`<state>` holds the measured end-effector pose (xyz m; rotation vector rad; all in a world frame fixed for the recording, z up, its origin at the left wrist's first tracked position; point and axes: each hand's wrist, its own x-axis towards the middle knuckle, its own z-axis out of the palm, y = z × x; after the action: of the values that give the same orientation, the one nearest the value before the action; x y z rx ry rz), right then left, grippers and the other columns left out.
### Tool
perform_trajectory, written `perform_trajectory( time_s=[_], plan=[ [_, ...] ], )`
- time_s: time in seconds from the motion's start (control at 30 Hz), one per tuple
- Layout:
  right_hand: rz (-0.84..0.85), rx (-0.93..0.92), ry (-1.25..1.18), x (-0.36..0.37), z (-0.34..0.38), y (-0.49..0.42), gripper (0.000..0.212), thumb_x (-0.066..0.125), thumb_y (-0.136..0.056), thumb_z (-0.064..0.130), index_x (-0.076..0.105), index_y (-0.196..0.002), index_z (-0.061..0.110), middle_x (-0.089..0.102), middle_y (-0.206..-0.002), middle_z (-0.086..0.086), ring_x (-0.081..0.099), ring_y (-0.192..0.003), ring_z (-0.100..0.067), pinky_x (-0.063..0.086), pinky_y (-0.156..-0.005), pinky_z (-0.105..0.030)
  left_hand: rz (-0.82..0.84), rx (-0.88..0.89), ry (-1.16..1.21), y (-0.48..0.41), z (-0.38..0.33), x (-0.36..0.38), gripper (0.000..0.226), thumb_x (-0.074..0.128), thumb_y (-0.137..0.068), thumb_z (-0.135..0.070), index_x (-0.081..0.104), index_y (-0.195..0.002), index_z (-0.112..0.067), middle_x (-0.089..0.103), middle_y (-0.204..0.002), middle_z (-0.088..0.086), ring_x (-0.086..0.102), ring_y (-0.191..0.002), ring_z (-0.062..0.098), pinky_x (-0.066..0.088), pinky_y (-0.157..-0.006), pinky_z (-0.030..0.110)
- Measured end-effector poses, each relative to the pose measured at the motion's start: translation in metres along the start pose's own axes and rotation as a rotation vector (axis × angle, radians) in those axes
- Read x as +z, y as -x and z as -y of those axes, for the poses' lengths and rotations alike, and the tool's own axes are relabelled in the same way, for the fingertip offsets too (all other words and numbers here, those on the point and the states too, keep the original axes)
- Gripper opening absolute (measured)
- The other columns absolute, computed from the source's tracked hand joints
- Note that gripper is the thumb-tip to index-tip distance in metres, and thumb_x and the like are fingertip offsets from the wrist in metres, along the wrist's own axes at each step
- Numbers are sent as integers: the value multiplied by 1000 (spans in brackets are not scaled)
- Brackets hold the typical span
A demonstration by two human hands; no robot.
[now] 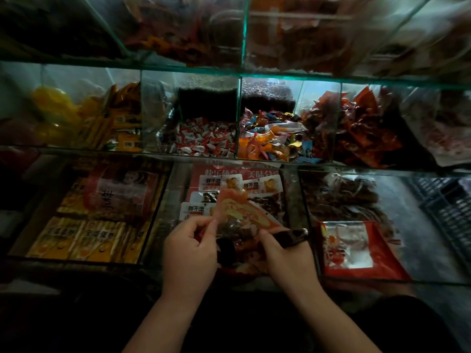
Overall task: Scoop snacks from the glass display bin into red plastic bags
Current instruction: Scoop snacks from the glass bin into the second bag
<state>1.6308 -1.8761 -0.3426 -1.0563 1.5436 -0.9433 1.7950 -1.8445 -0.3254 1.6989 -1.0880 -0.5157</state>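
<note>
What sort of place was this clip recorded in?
Probably a small snack shop's counter. Tiered glass display bins hold sorted goods: red-and-white wrapped candies in one, white-labelled snack packets in the front one. The left hand and right hand pinch a translucent red plastic bag over it.

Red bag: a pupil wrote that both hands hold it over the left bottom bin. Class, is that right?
Not quite. The head view shows the left hand and right hand holding the red bag over the middle bottom bin, not the left one.
</note>
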Motion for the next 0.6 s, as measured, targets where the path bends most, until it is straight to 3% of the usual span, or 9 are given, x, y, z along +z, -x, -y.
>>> perform_trajectory(
  time_s=[0.07, 0.2, 0.3, 0.43, 0.53, 0.6],
  plan=[
    [-40, -4, -46, -3, 1, 2, 14, 71, -83, 42, 78, -73, 36, 76, -69, 13, 71, -63, 2, 55, -52, -16, -24, -44, 6, -1, 2, -7, 19, 70, -96, -26, 69, -80, -37, 69, -83, -25, 66, -73, -2, 48, -53, 13],
    [-71, 48, -190, -11, 5, 4, 21, 68, -93, 26, 79, -76, 25, 79, -78, -5, 78, -75, -21, 64, -68, -40, -70, -116, 8, -3, 5, -19, 16, 70, -96, -29, 69, -80, -33, 69, -75, -19, 66, -63, 4, 44, -53, 19],
    [-71, 52, -317, -14, 9, 6, 25, 65, -97, 19, 79, -75, 19, 78, -79, -18, 78, -72, -35, 62, -58, -36, -79, -116, -39, -4, 4, -24, 18, 68, -97, -29, 67, -79, -33, 68, -73, -20, 64, -62, 1, 42, -46, 16],
    [-88, 2, -323, -19, 13, 9, 26, 63, -98, 22, 77, -76, 16, 76, -78, -21, 77, -72, -40, 62, -61, -40, -57, -116, -62, -8, 4, -25, 18, 67, -97, -32, 68, -79, -33, 70, -74, -16, 66, -66, 0, 46, -46, 15],
    [-97, 49, -425, -30, 19, 9, 33, 60, -99, 19, 76, -71, 12, 76, -74, -19, 77, -70, -38, 61, -57, -35, -46, -97, -116, -11, 2, -24, 16, 66, -97, -32, 68, -81, -34, 69, -73, -13, 67, -69, 4, 55, -53, 28],
    [-80, 82, -492, -37, 23, 11, 25, 60, -100, 17, 71, -83, 3, 76, -75, -20, 77, -69, -37, 60, -54, -33, -47, -97, -120, -13, 2, -24, 15, 67, -97, -32, 68, -83, -34, 70, -77, -12, 68, -71, 6, 55, -56, 30]
  ],
)
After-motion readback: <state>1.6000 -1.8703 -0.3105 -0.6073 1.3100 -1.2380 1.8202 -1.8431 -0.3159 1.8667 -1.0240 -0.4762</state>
